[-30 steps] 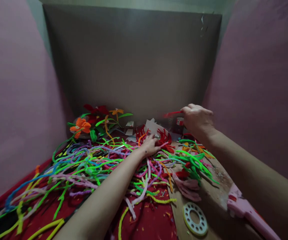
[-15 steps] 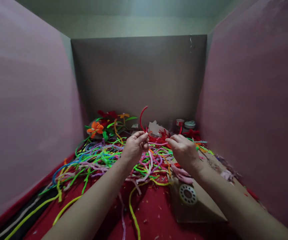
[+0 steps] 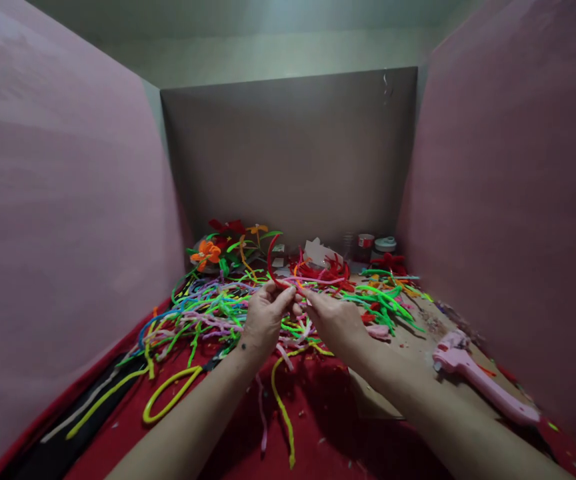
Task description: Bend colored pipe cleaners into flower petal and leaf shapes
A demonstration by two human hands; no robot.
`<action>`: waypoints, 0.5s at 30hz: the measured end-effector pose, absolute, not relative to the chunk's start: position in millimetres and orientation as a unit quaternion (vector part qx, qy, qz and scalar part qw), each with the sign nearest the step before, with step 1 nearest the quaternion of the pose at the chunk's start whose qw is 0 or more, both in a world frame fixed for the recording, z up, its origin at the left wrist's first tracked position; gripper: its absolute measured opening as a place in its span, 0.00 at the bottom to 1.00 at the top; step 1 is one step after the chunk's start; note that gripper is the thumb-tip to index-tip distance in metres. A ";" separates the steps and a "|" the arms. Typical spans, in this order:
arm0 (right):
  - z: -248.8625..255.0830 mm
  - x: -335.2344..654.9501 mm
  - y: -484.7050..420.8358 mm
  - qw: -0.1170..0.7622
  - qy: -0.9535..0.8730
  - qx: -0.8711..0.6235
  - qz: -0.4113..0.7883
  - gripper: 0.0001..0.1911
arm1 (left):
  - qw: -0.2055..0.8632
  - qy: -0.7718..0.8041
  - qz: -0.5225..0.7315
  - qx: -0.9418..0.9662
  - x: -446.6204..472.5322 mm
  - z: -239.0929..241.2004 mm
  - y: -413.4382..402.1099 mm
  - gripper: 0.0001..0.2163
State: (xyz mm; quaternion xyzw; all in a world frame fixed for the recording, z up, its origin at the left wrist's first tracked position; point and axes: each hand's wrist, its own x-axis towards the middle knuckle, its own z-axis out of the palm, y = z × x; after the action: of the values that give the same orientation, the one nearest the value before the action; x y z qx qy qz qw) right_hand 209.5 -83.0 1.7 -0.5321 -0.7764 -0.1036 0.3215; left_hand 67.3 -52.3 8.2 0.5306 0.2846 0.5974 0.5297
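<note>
Your left hand (image 3: 264,312) pinches a curved red fuzzy pipe cleaner (image 3: 271,257) mid-scene; your right hand (image 3: 335,321) meets its near end, grip unclear. It's an unjoined arc; the orange fuzzy-petalled flower (image 3: 207,254), far left, looks finished.

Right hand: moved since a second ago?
Yes, leftward and lower. It was just right of the red-labelled container then; now the right hand sits left of and below it in the view, beside the left hand.

Single head-worn view; forward and down; hands (image 3: 262,319) near
</note>
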 end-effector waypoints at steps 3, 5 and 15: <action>-3.7 222.3 -69.0 0.324 -0.752 -0.565 -0.097 0.13 | 0.537 0.277 0.634 0.484 60.9 7.2 -52.4 0.09; -3.6 232.0 -65.0 0.454 -0.662 -0.587 -0.101 0.15 | 0.544 0.267 0.666 0.436 55.4 7.8 -49.0 0.10; -17.1 192.9 -71.0 0.586 -0.463 -0.362 0.558 0.19 | 0.592 0.289 0.577 0.482 68.3 -10.3 -63.2 0.10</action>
State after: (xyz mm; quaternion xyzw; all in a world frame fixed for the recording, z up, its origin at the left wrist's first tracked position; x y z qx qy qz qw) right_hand 192.9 -71.0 -17.1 -0.3620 -0.4626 0.5581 0.5860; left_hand 68.3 -63.2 -10.3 0.4823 0.2886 0.5773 0.5923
